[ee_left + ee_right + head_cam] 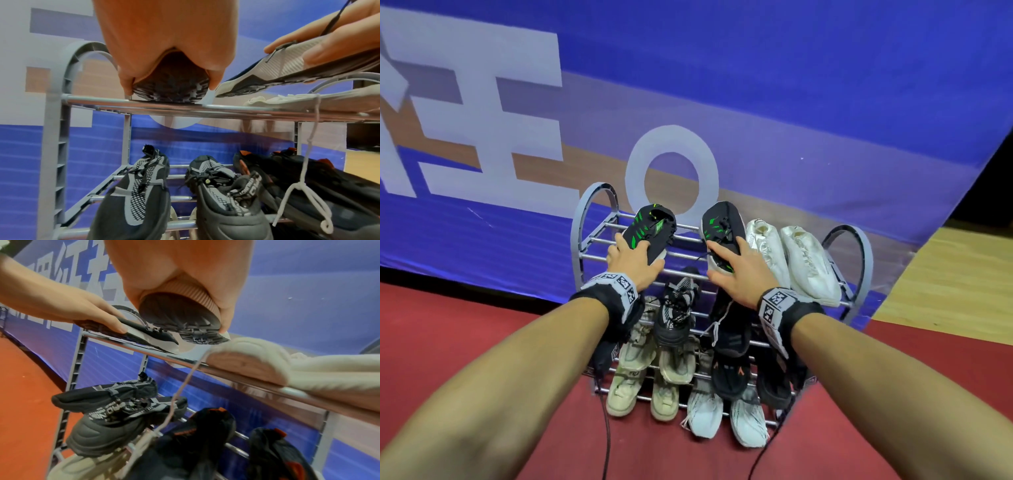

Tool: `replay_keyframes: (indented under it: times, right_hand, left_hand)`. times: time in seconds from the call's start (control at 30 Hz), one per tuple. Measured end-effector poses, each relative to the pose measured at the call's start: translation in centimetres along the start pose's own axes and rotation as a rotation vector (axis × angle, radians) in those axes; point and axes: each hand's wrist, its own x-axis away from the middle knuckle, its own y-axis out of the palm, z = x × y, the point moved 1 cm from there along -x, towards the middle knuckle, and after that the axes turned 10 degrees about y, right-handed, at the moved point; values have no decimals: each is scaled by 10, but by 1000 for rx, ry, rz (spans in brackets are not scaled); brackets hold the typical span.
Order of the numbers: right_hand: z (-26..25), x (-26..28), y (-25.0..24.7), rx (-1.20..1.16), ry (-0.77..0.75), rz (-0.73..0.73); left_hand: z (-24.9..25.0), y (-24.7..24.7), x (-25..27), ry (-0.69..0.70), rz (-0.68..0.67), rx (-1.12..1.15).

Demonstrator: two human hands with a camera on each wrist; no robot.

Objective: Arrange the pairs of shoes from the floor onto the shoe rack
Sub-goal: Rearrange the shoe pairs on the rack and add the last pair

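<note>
Two black shoes with green stripes are at the left of the grey shoe rack's (pixel 589 240) top shelf. My left hand (pixel 635 257) grips the heel of the left shoe (pixel 650 228), whose sole (pixel 170 88) rests on the front rail. My right hand (pixel 736 270) grips the heel of the right shoe (pixel 722 228). That shoe (pixel 277 69) is tilted, toe down near the shelf and heel (pixel 180 321) lifted above the rail. A white pair (pixel 794 257) lies on the same shelf to the right.
Lower shelves hold a grey-black pair (pixel 676 308), a black pair with orange marks (pixel 731 346), a beige pair (pixel 640 363) and a white knit pair (pixel 722 411). A white lace (pixel 304 178) dangles from the top shelf. A blue banner (pixel 808 102) stands right behind the rack. Red floor (pixel 465 342) surrounds it.
</note>
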Motion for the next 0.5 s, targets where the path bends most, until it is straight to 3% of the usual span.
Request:
replay_keyframes:
  times: [0.27,0.5]
  right_hand:
    - [49,10,-14,4,122,30]
    - [50,10,-13,21,161,-2]
  left_hand:
    - [43,25,9,59,32,39]
    - [69,35,2,93,-21,32]
